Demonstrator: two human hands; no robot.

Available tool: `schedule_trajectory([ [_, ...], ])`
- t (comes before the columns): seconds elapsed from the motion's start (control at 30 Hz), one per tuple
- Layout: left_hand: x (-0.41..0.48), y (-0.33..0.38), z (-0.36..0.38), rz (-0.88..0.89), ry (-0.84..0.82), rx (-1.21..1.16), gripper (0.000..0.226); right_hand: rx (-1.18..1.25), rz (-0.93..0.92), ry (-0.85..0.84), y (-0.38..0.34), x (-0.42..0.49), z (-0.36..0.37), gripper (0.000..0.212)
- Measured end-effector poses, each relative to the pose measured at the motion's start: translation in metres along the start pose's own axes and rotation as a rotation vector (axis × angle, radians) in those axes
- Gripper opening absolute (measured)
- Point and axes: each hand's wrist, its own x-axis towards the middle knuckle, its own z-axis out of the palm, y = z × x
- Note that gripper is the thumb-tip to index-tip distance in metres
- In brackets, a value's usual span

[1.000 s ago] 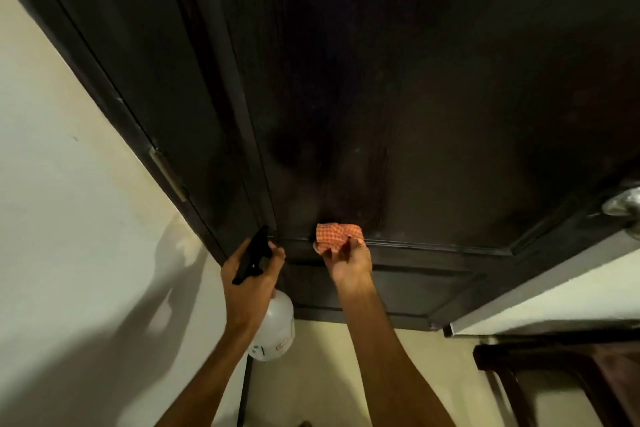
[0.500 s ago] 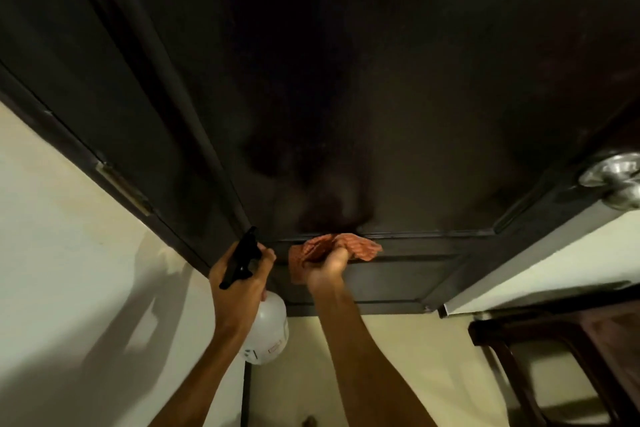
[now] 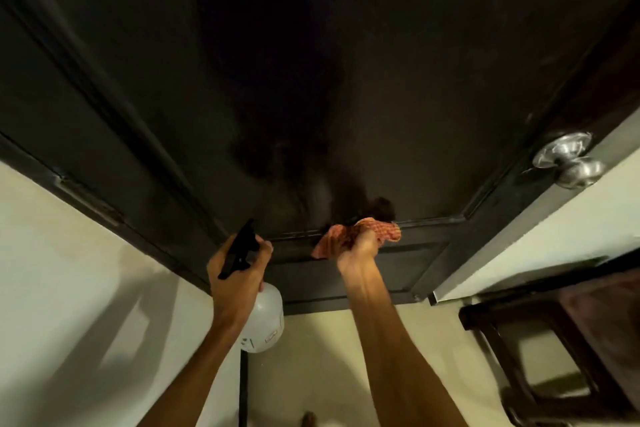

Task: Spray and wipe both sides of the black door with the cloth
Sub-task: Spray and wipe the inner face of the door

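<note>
The black door fills the upper part of the head view, with a raised moulding low down. My right hand grips a bunched orange checked cloth and presses it against the moulding near the door's lower panel. My left hand holds a white spray bottle by its black trigger head, just left of the cloth and close to the door. The bottle hangs below my hand.
A silver round door knob sticks out at the door's right edge. A hinge sits on the dark frame at the left. Pale walls flank the door. A dark wooden stool stands on the floor at the lower right.
The view has tilted, so the knob now shows fully. My right hand slid the cloth rightward along the moulding. My left hand kept the bottle beside it.
</note>
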Motion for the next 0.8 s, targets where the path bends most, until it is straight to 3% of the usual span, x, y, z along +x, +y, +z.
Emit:
schedule_trajectory([
  [0.13,-0.001,-0.008,0.008,0.004,-0.016,0.029,0.030,-0.087,0.295,-0.093,0.039,-0.005,0.019,0.029],
  [0.27,-0.008,-0.010,0.018,-0.011,-0.001,0.028,0.036,-0.169,0.420,-0.128,0.016,-0.014,0.006,0.048],
  [0.37,-0.009,-0.013,0.025,-0.015,-0.019,0.002,0.028,-0.195,0.285,-0.038,-0.031,-0.005,-0.020,0.039],
  [0.47,-0.012,-0.015,0.033,0.002,-0.020,0.009,0.017,-0.074,-0.051,0.004,-0.055,0.023,-0.043,0.012],
  [0.5,-0.014,-0.016,0.035,0.000,-0.022,0.015,0.015,-0.076,-0.091,0.015,-0.051,0.031,-0.045,0.028],
  [0.53,-0.015,-0.017,0.037,0.007,-0.026,0.022,0.015,-0.044,-0.066,0.042,-0.041,0.044,-0.045,0.036],
  [0.7,-0.019,-0.014,0.045,0.015,-0.024,0.053,0.026,-0.066,0.195,-0.082,0.003,0.020,-0.017,0.026],
  [0.8,-0.027,-0.005,0.055,0.046,-0.012,0.049,0.022,-0.079,0.164,-0.160,-0.018,0.004,-0.015,0.036],
])
